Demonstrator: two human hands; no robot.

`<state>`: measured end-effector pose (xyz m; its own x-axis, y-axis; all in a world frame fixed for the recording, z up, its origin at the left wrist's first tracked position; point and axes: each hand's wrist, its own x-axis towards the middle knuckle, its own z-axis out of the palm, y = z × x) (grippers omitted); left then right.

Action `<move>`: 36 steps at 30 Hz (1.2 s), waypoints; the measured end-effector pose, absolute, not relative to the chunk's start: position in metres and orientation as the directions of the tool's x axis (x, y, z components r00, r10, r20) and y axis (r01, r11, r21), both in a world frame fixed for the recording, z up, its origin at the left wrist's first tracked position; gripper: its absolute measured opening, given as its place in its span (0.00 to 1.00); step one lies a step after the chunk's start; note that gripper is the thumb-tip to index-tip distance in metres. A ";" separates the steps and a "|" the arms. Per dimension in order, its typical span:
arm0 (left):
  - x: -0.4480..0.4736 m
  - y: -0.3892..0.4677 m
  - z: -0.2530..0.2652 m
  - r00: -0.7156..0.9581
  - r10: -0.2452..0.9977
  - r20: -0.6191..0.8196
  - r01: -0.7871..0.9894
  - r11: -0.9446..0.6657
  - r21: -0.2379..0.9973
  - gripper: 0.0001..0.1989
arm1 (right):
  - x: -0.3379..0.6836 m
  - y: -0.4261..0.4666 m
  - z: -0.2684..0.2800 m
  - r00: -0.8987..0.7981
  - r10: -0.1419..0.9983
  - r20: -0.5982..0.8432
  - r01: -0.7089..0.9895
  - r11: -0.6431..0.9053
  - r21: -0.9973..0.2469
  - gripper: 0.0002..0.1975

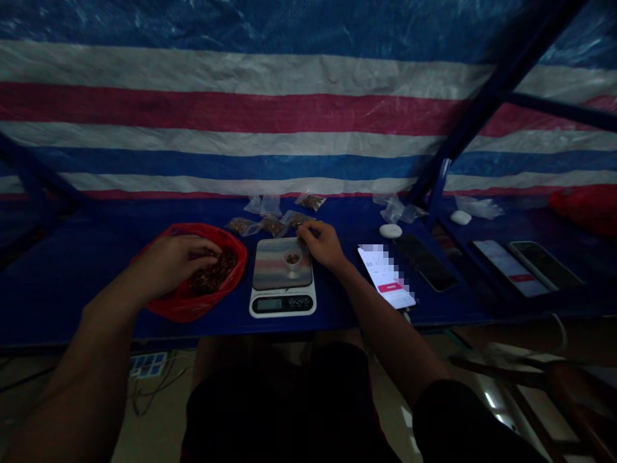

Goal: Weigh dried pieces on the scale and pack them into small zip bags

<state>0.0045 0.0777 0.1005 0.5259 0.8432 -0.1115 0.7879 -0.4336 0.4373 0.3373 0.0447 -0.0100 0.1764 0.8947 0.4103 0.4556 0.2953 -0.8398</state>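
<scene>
My left hand point(180, 260) reaches over a red plastic bag point(176, 312) of small brown pieces point(214, 273). Its fingers are slightly bent, with a gap between them and the thumb. To the right is a white digital kitchen scale point(283, 310), its display lit. On the weighing plate stands a small clear cup point(293, 263) with a few brown bits inside. My right hand point(322, 244) is at the plate's far right corner, fingers curled and tips together; anything between them is too small to make out. Just beyond those fingertips lies a small filled bag point(294, 219).
More filled clear bags point(272, 225) and clear plastic bags point(264, 204) lie behind the scale. To the right are a lit phone point(380, 273), a dark phone point(429, 263) and a white case point(390, 230). Striped sheeting point(241, 109) hangs behind the blue tabletop point(62, 283); blue metal bars cross it.
</scene>
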 end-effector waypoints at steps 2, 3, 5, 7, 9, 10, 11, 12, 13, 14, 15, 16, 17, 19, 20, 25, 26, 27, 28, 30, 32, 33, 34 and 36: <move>0.008 0.077 0.101 0.526 0.842 -0.121 0.806 -0.449 0.384 0.14 | 0.337 0.044 -0.010 0.172 0.895 0.412 0.446 0.302 -0.842 0.13; 0.009 0.076 0.100 0.528 0.839 -0.134 0.814 -0.455 0.360 0.15 | 0.337 0.044 -0.010 0.169 0.895 0.413 0.439 0.307 -0.845 0.13; 0.011 0.075 0.098 0.532 0.833 -0.156 0.818 -0.457 0.349 0.15 | 0.337 0.044 -0.010 0.171 0.894 0.413 0.431 0.310 -0.848 0.13; 0.012 0.074 0.096 0.531 0.833 -0.154 0.823 -0.464 0.329 0.16 | 0.337 0.043 -0.009 0.177 0.896 0.408 0.432 0.302 -0.850 0.13; 0.011 0.073 0.097 0.536 0.832 -0.142 0.822 -0.477 0.311 0.17 | 0.337 0.043 -0.008 0.175 0.899 0.401 0.433 0.296 -0.852 0.13; 0.010 0.072 0.097 0.538 0.831 -0.141 0.821 -0.479 0.311 0.17 | 0.337 0.043 -0.008 0.167 0.901 0.401 0.435 0.297 -0.850 0.14; 0.010 0.072 0.098 0.541 0.829 -0.141 0.817 -0.479 0.320 0.17 | 0.337 0.043 -0.008 0.158 0.902 0.402 0.438 0.301 -0.847 0.14; 0.009 0.071 0.098 0.545 0.827 -0.137 0.811 -0.479 0.335 0.17 | 0.337 0.042 -0.008 0.152 0.901 0.407 0.442 0.306 -0.843 0.14; 0.008 0.070 0.099 0.551 0.824 -0.130 0.802 -0.481 0.354 0.17 | 0.337 0.042 -0.007 0.148 0.900 0.411 0.445 0.310 -0.840 0.14; 0.008 0.069 0.099 0.560 0.820 -0.121 0.789 -0.483 0.379 0.16 | 0.337 0.042 -0.008 0.147 0.899 0.413 0.446 0.312 -0.839 0.14; 0.009 0.067 0.101 0.568 0.816 -0.108 0.775 -0.486 0.405 0.16 | 0.337 0.042 -0.008 0.147 0.899 0.412 0.443 0.313 -0.840 0.14; 0.011 0.065 0.102 0.579 0.810 -0.093 0.757 -0.491 0.432 0.16 | 0.336 0.043 -0.008 0.149 0.900 0.410 0.437 0.312 -0.844 0.14; 0.015 0.062 0.104 0.590 0.804 -0.071 0.735 -0.499 0.459 0.15 | 0.336 0.043 -0.008 0.148 0.901 0.408 0.432 0.312 -0.846 0.14; 0.028 0.056 0.111 0.610 0.792 -0.012 0.685 -0.519 0.511 0.15 | 0.336 0.043 -0.009 0.144 0.904 0.404 0.425 0.312 -0.850 0.14; 0.037 0.053 0.114 0.617 0.787 0.030 0.656 -0.535 0.532 0.14 | 0.336 0.043 -0.009 0.142 0.905 0.401 0.421 0.312 -0.852 0.15; 0.094 0.041 0.127 0.743 0.650 0.157 0.482 -0.683 0.549 0.12 | 0.337 0.043 -0.010 0.140 0.901 0.411 0.430 0.318 -0.845 0.15; 0.105 0.041 0.128 0.776 0.612 0.153 0.455 -0.711 0.536 0.11 | 0.337 0.043 -0.010 0.143 0.898 0.417 0.437 0.321 -0.840 0.15; 0.114 0.041 0.127 0.807 0.575 0.135 0.436 -0.734 0.521 0.11 | 0.337 0.043 -0.010 0.144 0.895 0.422 0.443 0.323 -0.836 0.15; 0.122 0.042 0.125 0.832 0.542 0.120 0.419 -0.754 0.506 0.11 | 0.338 0.043 -0.010 0.144 0.894 0.425 0.445 0.326 -0.834 0.15; 0.132 0.044 0.120 0.862 0.497 0.099 0.398 -0.785 0.475 0.12 | 0.339 0.043 -0.010 0.142 0.892 0.429 0.439 0.332 -0.835 0.15; 0.137 0.046 0.114 0.870 0.484 0.097 0.396 -0.802 0.447 0.12 | 0.339 0.044 -0.010 0.146 0.892 0.428 0.434 0.331 -0.838 0.14; 0.137 0.047 0.111 0.870 0.484 0.093 0.402 -0.805 0.436 0.12 | 0.339 0.044 -0.010 0.149 0.892 0.427 0.436 0.328 -0.838 0.14; 0.138 0.047 0.110 0.870 0.485 0.086 0.408 -0.807 0.427 0.12 | 0.339 0.044 -0.009 0.150 0.893 0.425 0.439 0.325 -0.838 0.14; 0.138 0.048 0.109 0.871 0.486 0.074 0.415 -0.807 0.420 0.12 | 0.339 0.044 -0.009 0.146 0.892 0.428 0.448 0.326 -0.832 0.15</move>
<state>0.1377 0.0475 0.1090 0.8710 0.4858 0.0739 0.4147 -0.8074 0.4197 0.3389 0.0439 -0.0087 0.1459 0.8920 0.4278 0.4482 0.3259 -0.8324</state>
